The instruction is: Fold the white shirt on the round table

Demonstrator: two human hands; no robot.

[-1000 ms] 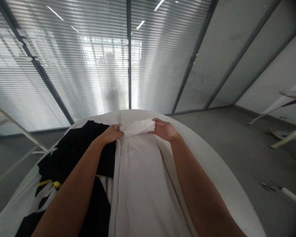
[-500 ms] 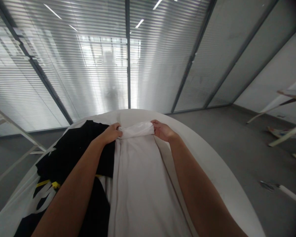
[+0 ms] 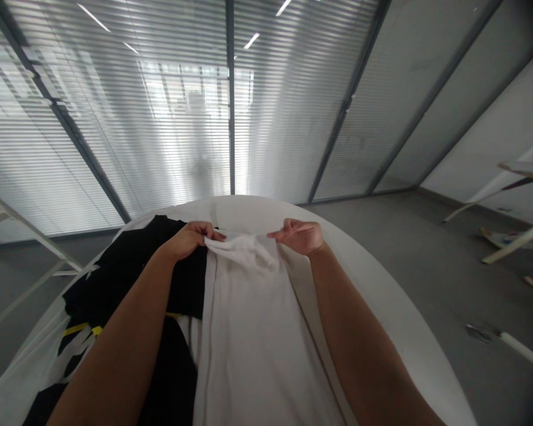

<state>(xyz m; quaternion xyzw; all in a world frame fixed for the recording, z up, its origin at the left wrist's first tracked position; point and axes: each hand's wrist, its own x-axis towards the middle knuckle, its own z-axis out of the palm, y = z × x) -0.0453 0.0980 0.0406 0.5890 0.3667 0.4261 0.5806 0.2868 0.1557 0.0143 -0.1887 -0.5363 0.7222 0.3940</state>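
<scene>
A long white cloth garment (image 3: 253,331) lies lengthwise toward me on a round white table (image 3: 382,307); its exact kind is hard to tell. My left hand (image 3: 194,238) pinches the far left corner of its end. At the opposite corner, my right hand (image 3: 302,235) has its fingertips closed on the edge, the other fingers curled in. Between the hands the far edge is drawn fairly straight, with soft wrinkles below it. Beige fabric (image 3: 293,266) shows along the garment's right side. Black clothing (image 3: 133,260) with yellow and white details lies left of it, partly behind my left forearm.
Glass partitions with blinds (image 3: 275,130) stand beyond the table. A white metal frame (image 3: 35,234) is at the left. On the right are a chair or table with pale legs (image 3: 522,239) and a white pole-like piece (image 3: 524,352) above the grey floor.
The rolled-over band at the garment's far end has been opened out and now lies flatter. My left hand has shifted slightly left, and my right hand has turned, its fingers curling.
</scene>
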